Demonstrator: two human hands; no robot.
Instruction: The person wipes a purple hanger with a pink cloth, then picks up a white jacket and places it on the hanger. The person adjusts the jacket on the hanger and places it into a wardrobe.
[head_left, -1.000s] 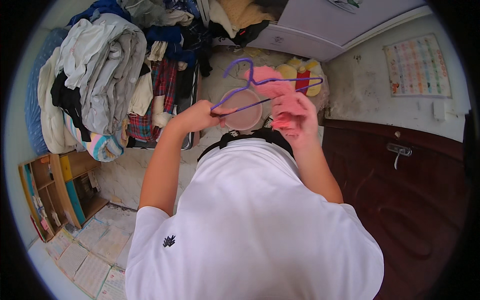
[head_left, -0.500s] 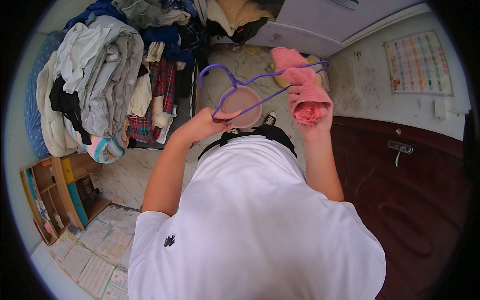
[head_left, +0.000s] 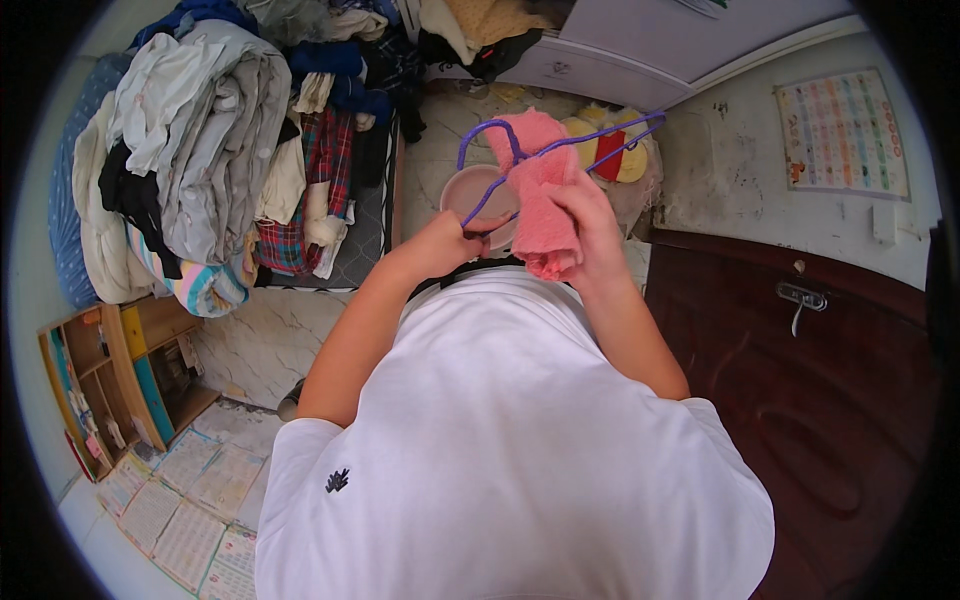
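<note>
My left hand is closed around one end of a purple clothes hanger, which I hold up in front of my waist. A pink towel is draped through the hanger, bunched near its neck, with one part beyond the bars and a longer part hanging toward me. My right hand grips the towel's near part from the right, its thumb lying across the cloth. The hanger's other end sticks out past the towel to the right. Below the hanger, a pink basin on the floor is partly hidden by the towel and my left hand.
Folded clothes and bedding are heaped on a bed at left. A small wooden shelf stands at lower left. On the right are a dark red door and a wall chart. Yellow and red items lie beyond the hanger.
My right hand has brought the towel leftward along the hanger, close to its hook. The hanger and my left hand have shifted slightly right, and the towel now covers part of the basin.
</note>
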